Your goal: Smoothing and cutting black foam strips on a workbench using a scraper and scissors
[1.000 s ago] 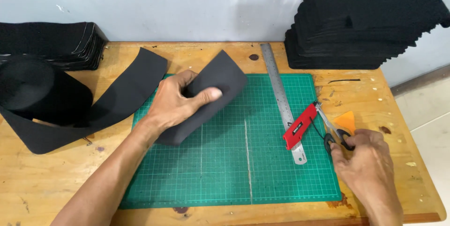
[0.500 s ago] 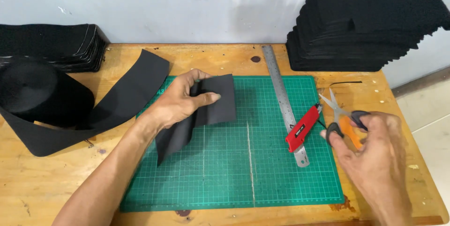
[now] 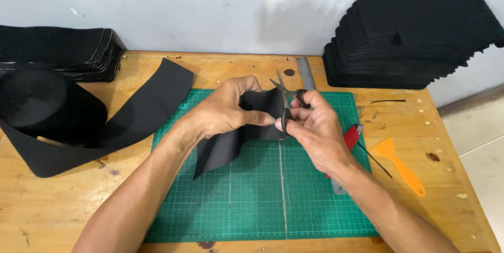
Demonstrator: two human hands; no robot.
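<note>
My left hand (image 3: 227,110) pinches a folded piece of black fabric (image 3: 223,148) and holds it up over the green cutting mat (image 3: 252,200); the fabric's loose end hangs down to the mat. My right hand (image 3: 315,129) grips black-handled scissors (image 3: 286,101) with fingers through the loops. The blades are parted and point up and away, right at the fabric's upper edge beside my left thumb.
A big roll of black band (image 3: 37,103) lies at the left, its free strip (image 3: 152,101) reaching the mat. Stacks of black pieces sit at the back left (image 3: 68,53) and back right (image 3: 409,43). A steel ruler (image 3: 306,72), a red cutter (image 3: 350,136) and an orange scraper (image 3: 401,164) lie to the right.
My right hand has carried the scissors leftward from beside the cutter up to the fabric. My left hand has lifted and folded the fabric higher. The orange scraper now lies uncovered on the table.
</note>
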